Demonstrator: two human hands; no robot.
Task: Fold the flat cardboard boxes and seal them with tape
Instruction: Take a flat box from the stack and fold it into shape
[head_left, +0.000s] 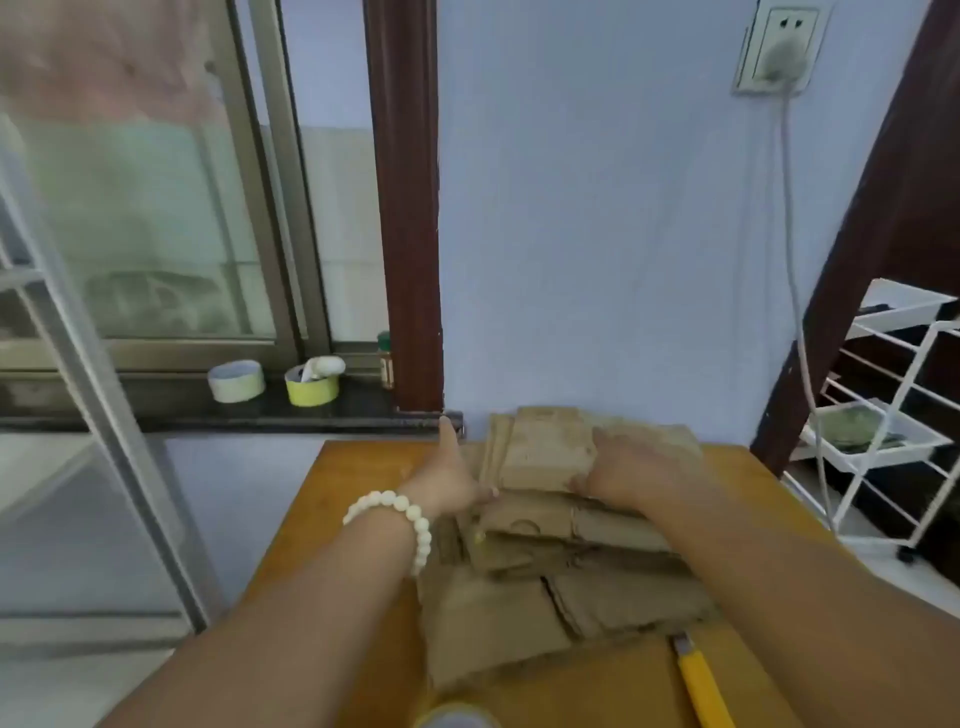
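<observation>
Cardboard flats stack (597, 603) on table (353, 467): L hand (452, 478) fingers (487, 493) grip top flat (545, 452) edge; my R hand (639, 467) on it, grip unclear.

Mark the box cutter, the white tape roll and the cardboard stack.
box cutter (701, 686): head view, yellow handle.
white tape roll (236, 389): head view, outer side.
cardboard stack (488, 623): head view, lower front sheet.

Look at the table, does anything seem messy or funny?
Yes. The flat cardboard boxes on the table lie in a crooked pile. The pieces point different ways, their edges do not line up, and some edges look ragged. Nothing looks spilled.
</observation>
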